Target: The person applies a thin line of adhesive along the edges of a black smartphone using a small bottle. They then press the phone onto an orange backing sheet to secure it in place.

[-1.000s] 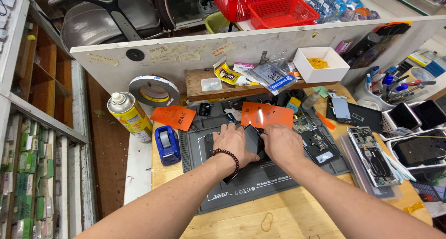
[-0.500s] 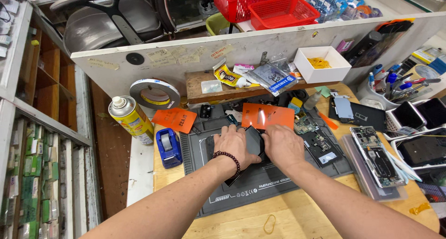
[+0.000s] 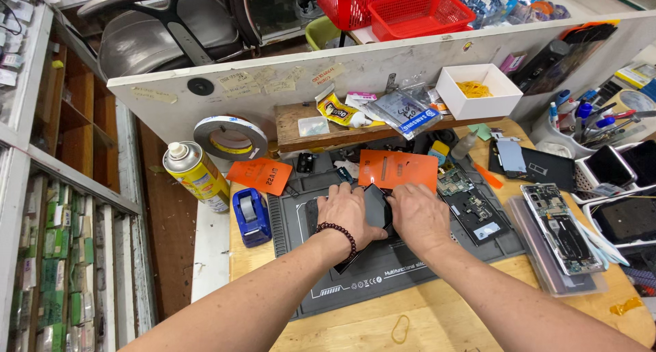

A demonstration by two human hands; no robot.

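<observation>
Clutter is the worry here: spray can (image 3: 197,175) and blue tape dispenser (image 3: 251,216) crowd the grey mat (image 3: 383,273). Left hand (image 3: 350,212) and right hand (image 3: 418,214) both grip the dark phone (image 3: 376,206) mid-mat; one slip could drop it onto the bare circuit board (image 3: 468,203).
</observation>
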